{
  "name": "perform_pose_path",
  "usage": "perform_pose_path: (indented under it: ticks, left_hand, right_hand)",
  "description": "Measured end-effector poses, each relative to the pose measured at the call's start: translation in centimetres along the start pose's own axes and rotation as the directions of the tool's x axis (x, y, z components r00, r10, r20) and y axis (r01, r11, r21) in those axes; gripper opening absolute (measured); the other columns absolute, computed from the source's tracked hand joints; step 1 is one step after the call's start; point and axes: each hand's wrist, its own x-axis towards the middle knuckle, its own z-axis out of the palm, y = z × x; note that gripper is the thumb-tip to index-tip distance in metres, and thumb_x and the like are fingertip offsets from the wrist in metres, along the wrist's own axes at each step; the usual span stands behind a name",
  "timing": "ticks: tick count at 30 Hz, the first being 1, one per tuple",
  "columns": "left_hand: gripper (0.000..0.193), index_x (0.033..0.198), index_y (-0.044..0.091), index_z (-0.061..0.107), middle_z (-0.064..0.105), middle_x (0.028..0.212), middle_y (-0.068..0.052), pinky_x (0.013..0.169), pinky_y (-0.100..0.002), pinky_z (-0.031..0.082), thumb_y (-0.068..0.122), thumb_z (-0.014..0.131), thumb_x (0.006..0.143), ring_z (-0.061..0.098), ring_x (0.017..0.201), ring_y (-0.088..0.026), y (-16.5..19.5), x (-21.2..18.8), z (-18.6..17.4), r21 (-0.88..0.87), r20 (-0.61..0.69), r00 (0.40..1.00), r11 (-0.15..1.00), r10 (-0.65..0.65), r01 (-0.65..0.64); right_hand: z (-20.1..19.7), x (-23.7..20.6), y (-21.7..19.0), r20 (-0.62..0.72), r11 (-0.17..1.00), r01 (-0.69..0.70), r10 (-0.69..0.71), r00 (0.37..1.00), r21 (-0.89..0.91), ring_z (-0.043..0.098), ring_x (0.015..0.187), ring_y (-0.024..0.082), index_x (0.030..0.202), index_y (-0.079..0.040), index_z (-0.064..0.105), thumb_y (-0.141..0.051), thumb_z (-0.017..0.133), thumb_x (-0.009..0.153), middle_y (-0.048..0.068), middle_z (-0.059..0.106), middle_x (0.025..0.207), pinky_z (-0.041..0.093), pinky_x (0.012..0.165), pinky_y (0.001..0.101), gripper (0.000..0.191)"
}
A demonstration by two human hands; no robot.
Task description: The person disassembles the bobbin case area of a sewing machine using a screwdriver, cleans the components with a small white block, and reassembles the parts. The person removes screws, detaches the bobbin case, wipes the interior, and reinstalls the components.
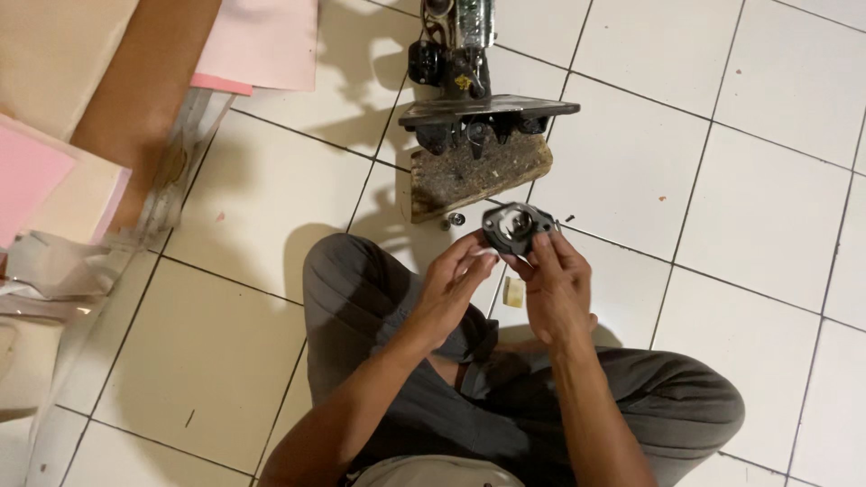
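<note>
I sit cross-legged on a white tiled floor. My right hand [557,287] grips a dark metal housing part [516,225] with a round hole in its middle, held up in front of me. My left hand [456,280] reaches in from the left, its fingertips pinched at the part's lower left edge; whether something small lies between them is too small to tell. Beyond the part stands a black sewing machine [460,63], tipped over a rough wooden block [478,171].
A small round metal piece [457,219] and a dark screw [568,218] lie on the tiles beside the block. A small pale scrap [512,291] lies under my hands. Pink and brown cardboard sheets [262,41] and a clear plastic item [176,171] fill the left side.
</note>
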Motion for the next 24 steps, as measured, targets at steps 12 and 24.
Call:
perform_pose_path:
  ticks: [12, 24]
  left_hand:
    - [0.02, 0.102, -0.002, 0.066, 0.068, 0.093, -0.005, 0.079, -0.027, 0.051, 0.016, 0.062, 0.112, 0.06, 0.087, -0.011, -0.6, 9.1, -1.0, -0.276, -0.176, 0.975, 0.944, 0.137, -0.182]
    - [0.023, 0.122, -0.001, 0.065, 0.068, 0.106, -0.006, 0.084, -0.033, 0.058, -0.001, 0.049, 0.105, 0.063, 0.09, -0.013, -0.6, 11.2, -2.6, -0.101, -0.23, 0.969, 0.989, 0.086, -0.112]
  right_hand:
    - [6.8, 6.1, -2.9, 0.439, 0.105, 0.563, -0.517, 0.735, -0.819, 0.062, 0.082, 0.024, 0.123, -0.002, 0.072, -0.007, 0.072, 0.1, 0.014, 0.062, 0.097, 0.054, 0.067, 0.0381, 0.024]
    - [7.5, 9.8, -3.0, 0.737, -0.342, 0.653, -0.298, 0.606, -0.676, 0.067, 0.091, 0.029, 0.13, -0.004, 0.07, -0.007, 0.069, 0.094, 0.015, 0.066, 0.101, 0.059, 0.076, 0.0409, 0.036]
